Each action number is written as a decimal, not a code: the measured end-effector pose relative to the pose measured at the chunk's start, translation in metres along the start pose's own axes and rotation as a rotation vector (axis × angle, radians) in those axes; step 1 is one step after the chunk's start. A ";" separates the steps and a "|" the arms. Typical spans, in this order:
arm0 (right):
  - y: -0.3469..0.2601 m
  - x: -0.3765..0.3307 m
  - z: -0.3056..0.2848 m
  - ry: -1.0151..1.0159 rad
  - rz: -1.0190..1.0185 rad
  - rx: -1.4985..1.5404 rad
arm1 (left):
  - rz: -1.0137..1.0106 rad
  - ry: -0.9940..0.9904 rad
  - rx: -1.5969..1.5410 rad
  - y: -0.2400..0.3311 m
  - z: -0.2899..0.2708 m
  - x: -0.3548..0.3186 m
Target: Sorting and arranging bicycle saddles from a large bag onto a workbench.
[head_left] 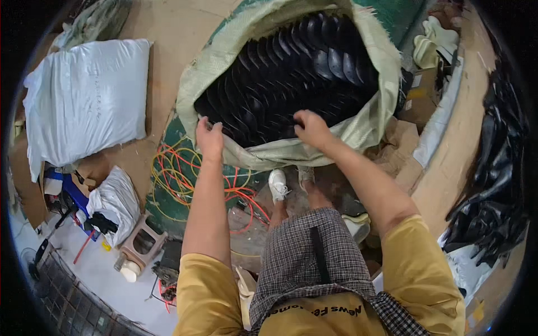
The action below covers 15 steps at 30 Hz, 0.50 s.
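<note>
A large pale woven sack (pixel 376 39) stands in front of me with its mouth rolled wide. Tight rows of glossy black, curved, sole-shaped pieces (pixel 255 84) fill it; their exact kind is unclear. At the sack's near left rim is my left hand (pixel 209 140), its thumb and fingers closed on the edge. My right hand (pixel 312 130) reaches over the near rim, right of the middle. Its fingers curl down against the black pieces, and whatever they hold is hidden.
A full white bag (pixel 89 95) lies on cardboard at the left. Orange and yellow cords (pixel 179 173) tangle on the green floor by my feet. A pinkish stool (pixel 143 241) stands lower left. Cardboard boxes (pixel 423 95) and black plastic sheeting (pixel 493 185) line the right side.
</note>
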State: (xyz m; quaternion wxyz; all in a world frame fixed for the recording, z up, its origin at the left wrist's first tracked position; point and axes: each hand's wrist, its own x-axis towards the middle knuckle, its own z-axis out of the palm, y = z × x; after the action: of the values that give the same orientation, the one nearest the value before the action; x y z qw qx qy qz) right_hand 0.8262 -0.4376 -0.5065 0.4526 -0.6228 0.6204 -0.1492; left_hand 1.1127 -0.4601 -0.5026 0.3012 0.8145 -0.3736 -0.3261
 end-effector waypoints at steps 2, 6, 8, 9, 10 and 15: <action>0.011 0.044 -0.006 0.109 -0.064 -0.019 | -0.054 -0.014 0.015 -0.013 0.004 0.005; 0.025 0.127 -0.023 0.148 -0.074 -0.193 | -0.254 -0.190 -0.065 0.008 0.005 0.006; 0.017 0.157 -0.020 0.086 -0.017 -0.246 | -0.320 -0.218 -0.154 -0.018 -0.013 0.018; 0.013 0.167 -0.015 0.066 0.011 -0.272 | -0.328 -0.209 -0.147 -0.035 -0.019 0.018; 0.008 0.172 -0.008 0.041 -0.079 -0.227 | -0.266 -0.229 -0.029 -0.051 -0.026 0.016; -0.037 0.145 0.052 -0.153 -0.196 -0.432 | -0.246 -0.213 1.156 -0.092 -0.072 0.018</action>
State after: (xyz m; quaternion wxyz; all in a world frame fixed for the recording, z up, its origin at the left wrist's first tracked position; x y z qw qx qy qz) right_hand 0.9156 -0.5565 -0.5612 0.3380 -0.7718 0.5385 -0.0086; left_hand 1.2142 -0.4068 -0.5324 -0.2697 0.8464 -0.4216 -0.1821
